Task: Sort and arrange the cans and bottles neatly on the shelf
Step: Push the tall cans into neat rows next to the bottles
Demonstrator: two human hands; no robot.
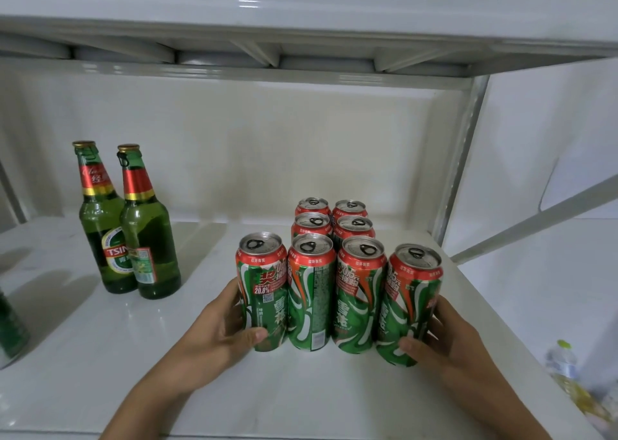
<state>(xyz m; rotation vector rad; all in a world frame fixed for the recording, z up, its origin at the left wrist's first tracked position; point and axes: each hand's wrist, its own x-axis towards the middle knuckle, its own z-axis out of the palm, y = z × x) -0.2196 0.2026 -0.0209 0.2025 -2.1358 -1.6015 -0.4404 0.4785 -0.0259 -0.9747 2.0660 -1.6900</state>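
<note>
While upright, end cans (262, 292) (409, 306) sit in each grip.

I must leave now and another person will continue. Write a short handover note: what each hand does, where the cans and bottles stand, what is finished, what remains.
Left hand: wrapped around the leftmost front can, thumb in front.
Right hand: wrapped around the rightmost front can.
Cans: eight upright on the shelf, four in the front row, four more in two columns behind the middle two.
Bottles: two green bottles upright, side by side, left rear. Another green item is cut off at the left edge.
Done: cans grouped, bottles apart.
Left: square up the front row; the two outer cans have none behind them. Check the left-edge item.
</note>
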